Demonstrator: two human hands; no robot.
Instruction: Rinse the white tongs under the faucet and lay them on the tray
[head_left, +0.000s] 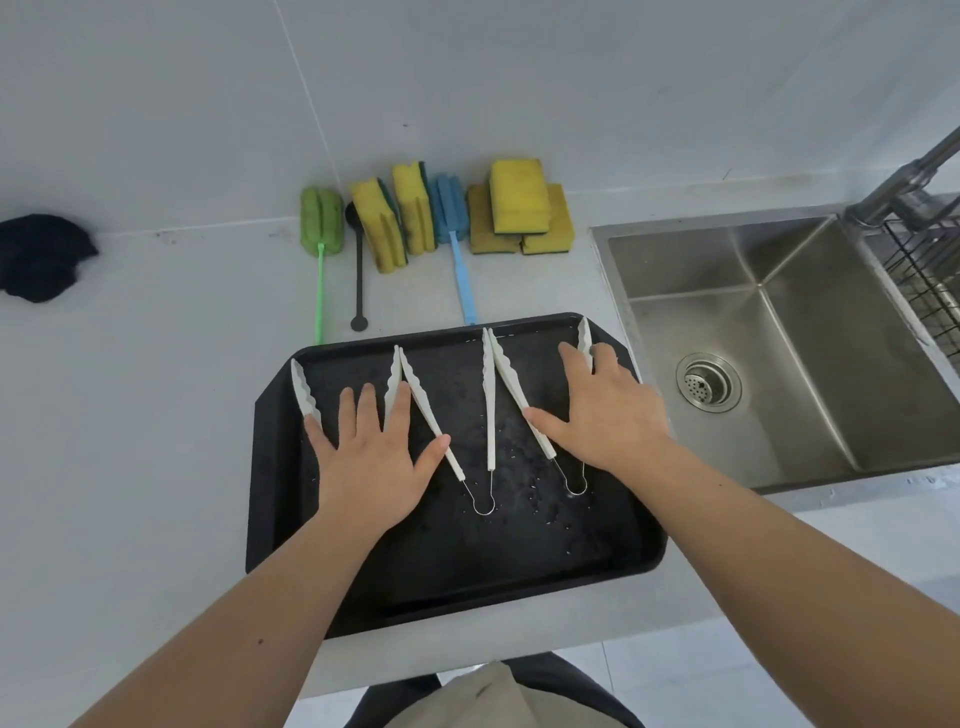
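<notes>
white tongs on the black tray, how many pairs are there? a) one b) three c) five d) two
b: three white tongs lie on the tray, one under the left hand, one uncovered in the middle, one under the right hand.

Yellow sponges (519, 205), green brush (322, 222), blue brush (449, 209), dark cloth (41, 257)
</notes>
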